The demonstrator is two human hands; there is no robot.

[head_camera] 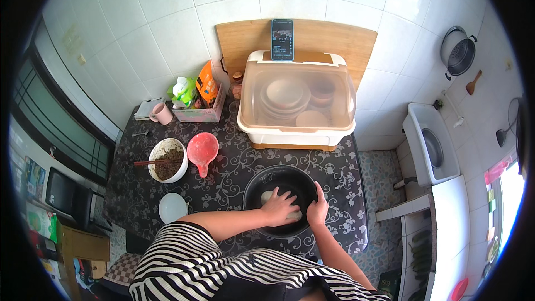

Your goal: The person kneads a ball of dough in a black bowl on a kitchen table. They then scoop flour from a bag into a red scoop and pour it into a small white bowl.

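Observation:
A round black pot (279, 179) sits on the table near its front right side. Inside it lies pale dough (266, 197), which shows on both sides of my left hand (281, 208). That hand reaches into the pot with fingers spread, its palm down on the dough and covering the middle of it. At the pot's right wall, my right hand (317, 209) grips the rim, thumb pointing up along the edge. To the left stand a white bowl (184, 171) of dark minced filling with chopsticks (144, 162) across it, a red ladle (202, 149) and a small white bowl (172, 208).
A dish box (292, 136) with a clear lid stands behind the pot, and a phone (282, 39) leans above it on a wooden board (351, 44). A pink mug (162, 114) and a carton of packets (198, 116) are at the back left. The table's edge (363, 192) runs close on the right.

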